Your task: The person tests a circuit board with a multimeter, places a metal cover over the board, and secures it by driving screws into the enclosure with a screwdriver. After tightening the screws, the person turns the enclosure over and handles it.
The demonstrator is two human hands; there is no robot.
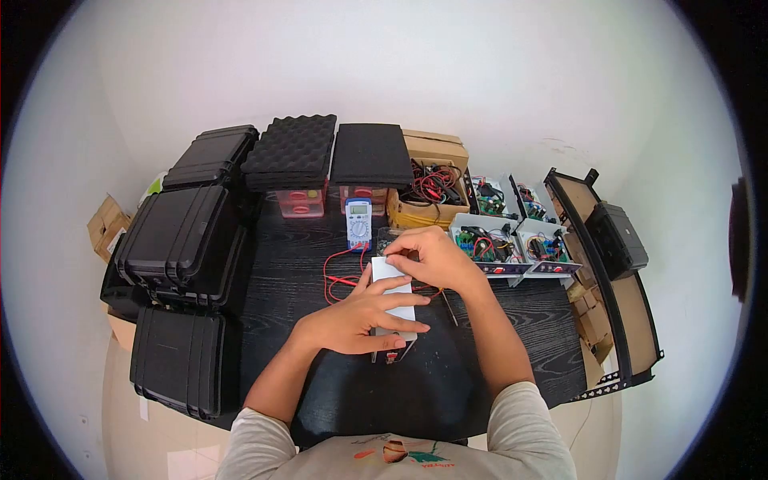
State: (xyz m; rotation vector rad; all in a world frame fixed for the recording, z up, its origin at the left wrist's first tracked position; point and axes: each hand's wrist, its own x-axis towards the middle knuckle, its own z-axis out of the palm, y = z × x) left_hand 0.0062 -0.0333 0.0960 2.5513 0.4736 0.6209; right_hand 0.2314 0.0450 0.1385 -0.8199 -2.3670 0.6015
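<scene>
A long white metal box (pixel 382 282) lies on the black table, its length running away from me. Across its top my left hand (pixel 360 318) rests with fingers spread, and the near end of the box, with a small red part (pixel 392 357), sticks out below it. At the far end of the box my right hand (pixel 428 258) is closed in a pinch; whatever is between its fingertips is too small or hidden. A thin screwdriver-like tool (pixel 450 309) lies right of the box. Just beyond stands a blue-and-white multimeter (pixel 359 225) with red leads.
Black hard cases (pixel 172 236) are stacked at the left. Foam sheets (pixel 292 152) lie on red bins (pixel 301 203) at the back. A cardboard box (pixel 436 188) holds cables. Several open white chassis (pixel 488 244) with circuit boards stand at the back right, near a black-framed rack (pixel 612 288).
</scene>
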